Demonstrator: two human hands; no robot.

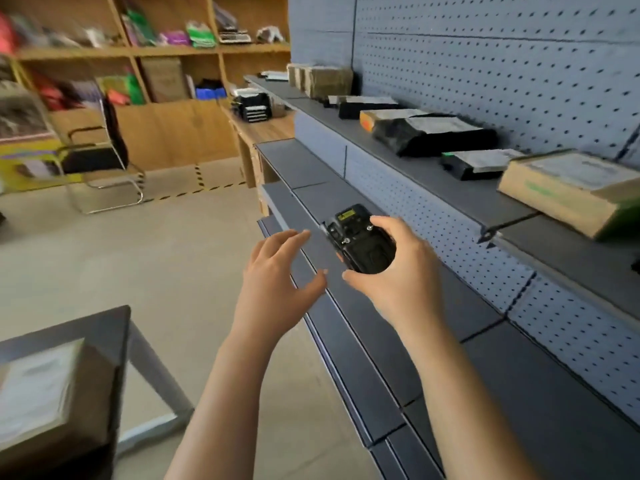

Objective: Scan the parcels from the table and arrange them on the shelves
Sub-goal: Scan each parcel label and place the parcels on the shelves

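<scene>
Currently: right hand [401,275] grips a black handheld scanner [360,244]. Its fingers [384,223] are curled over the top of the unit and the thumb wraps under the near end. The scanner is held in the air above the lower grey shelf [381,344].

Left hand [273,275] is just beside the scanner and not touching it; its fingers [294,237] are apart and relaxed, holding nothing.

Upper shelf [450,183] carries a row of parcels:
- brown carton [568,192] with a pale label, at the near right end
- flat black parcel [474,164] with a white label, next along
- black bagged parcel [433,135], also labelled
- further ones beyond, too blurred to tell apart

Grey pegboard [502,64] backs both shelves.

One brown parcel [41,393] with a white label sits on the dark bench [117,327] at lower left, near its corner.

Background: wooden racking [166,50] with mixed goods and a black chair [100,157] on the floor, both blurred.
</scene>
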